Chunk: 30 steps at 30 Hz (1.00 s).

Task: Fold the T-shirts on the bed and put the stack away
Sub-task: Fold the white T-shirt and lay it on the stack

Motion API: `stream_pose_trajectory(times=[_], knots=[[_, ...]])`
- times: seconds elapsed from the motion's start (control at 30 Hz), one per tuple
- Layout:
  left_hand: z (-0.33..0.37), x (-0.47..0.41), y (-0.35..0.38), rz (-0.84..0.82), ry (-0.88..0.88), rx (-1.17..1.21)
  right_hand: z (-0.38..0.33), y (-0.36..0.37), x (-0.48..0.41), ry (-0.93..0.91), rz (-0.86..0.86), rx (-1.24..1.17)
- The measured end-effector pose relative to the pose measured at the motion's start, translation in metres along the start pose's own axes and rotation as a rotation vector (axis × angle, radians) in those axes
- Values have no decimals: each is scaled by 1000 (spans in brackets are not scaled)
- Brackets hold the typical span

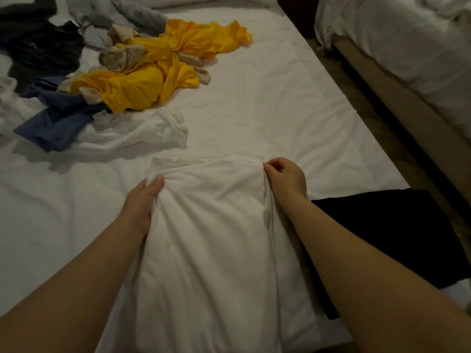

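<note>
A white T-shirt [211, 225] lies lengthwise on the white bed [267, 103], running from the near edge toward the middle. My left hand [142, 200] grips its far left corner, fingers curled into the bunched cloth. My right hand [286, 178] pinches the far right corner between thumb and fingers. A heap of unfolded shirts lies at the back left: a yellow one [153, 72], a blue one [56, 118], a black one [40, 49], a grey one [132, 14], a beige one [119, 56] and another white one [132, 131].
A folded black garment [387, 233] lies on the bed's near right corner, beside my right forearm. Past the bed's right edge is a strip of floor [377, 123], then a second bed [407, 47] with white bedding.
</note>
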State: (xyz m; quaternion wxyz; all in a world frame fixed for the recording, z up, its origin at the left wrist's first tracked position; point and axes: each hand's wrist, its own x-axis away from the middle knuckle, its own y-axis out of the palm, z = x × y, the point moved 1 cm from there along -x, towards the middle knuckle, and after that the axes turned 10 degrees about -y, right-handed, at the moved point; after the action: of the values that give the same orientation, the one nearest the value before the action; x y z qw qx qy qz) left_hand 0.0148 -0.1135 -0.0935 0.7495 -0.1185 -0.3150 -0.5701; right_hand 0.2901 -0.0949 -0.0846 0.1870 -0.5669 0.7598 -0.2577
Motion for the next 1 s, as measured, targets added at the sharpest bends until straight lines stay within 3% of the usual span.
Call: stream_pose_trajectory(times=[0.2,0.37,0.53,0.63,0.77,0.87,1.0], knots=[[0,1,1,11,0,-1,2,4,-10,-8,-54,171],[1,3,2,10,-17,8,-9,-6,-25,44,-58,-176],[1,1,0,2,-39,14,-19,-19,-43,221,-386,-584],[0,2,1,1,-30,21,-25,-26,-57,220,-610,-499],[-1,1,0,-4,-36,12,-29,-25,-73,183,-710,-370],[-1,-1,0,-2,-45,13,-32,-17,-75,130,-632,-277],[-2,-5,-2,-16,-67,20,-37,-9,-66,-47,-345,-33]])
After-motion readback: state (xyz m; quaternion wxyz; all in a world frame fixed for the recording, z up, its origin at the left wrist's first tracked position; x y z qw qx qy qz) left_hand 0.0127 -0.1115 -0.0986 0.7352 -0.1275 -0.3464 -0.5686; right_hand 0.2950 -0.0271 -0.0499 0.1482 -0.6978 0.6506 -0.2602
